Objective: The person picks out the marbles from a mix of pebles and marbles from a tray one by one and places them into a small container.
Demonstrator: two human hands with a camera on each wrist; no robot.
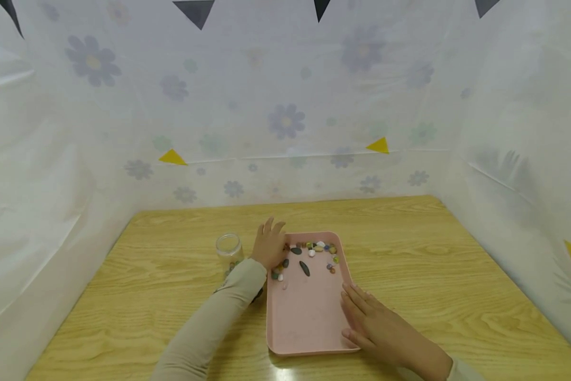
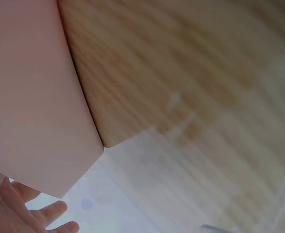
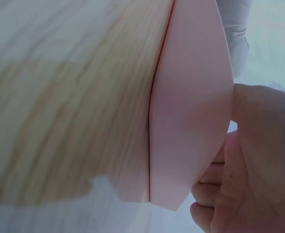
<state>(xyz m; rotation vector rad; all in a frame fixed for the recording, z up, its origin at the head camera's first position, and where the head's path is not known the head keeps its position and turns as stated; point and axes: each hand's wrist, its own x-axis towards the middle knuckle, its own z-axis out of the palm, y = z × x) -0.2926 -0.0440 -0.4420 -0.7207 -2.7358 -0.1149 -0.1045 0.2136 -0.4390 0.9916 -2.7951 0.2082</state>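
Tray (image 1: 309, 323) stood on counter (image 1: 171, 254), stones (image 1: 305, 268) mostly toward its far end — left hand (image 1: 268, 247) at far corner, fingers loosely extended; right hand (image 1: 378, 325) along edge, fingers straight. Step: seemingly arranging stones; next likely wanted a pinch.

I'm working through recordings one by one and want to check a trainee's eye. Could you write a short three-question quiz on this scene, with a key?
1. Multiple choice: in the head view, the clear cylindrical jar stands
a) left of the pink rectangular tray
b) right of it
c) beyond its far end

2. True or false: most of the small, mixed-colour pebbles in the tray lie toward its far end.

3. Short answer: the right hand is at the tray's right rim; where is the left hand?

Key: 1. a; 2. True; 3. At the tray's left rim, toward the far end.
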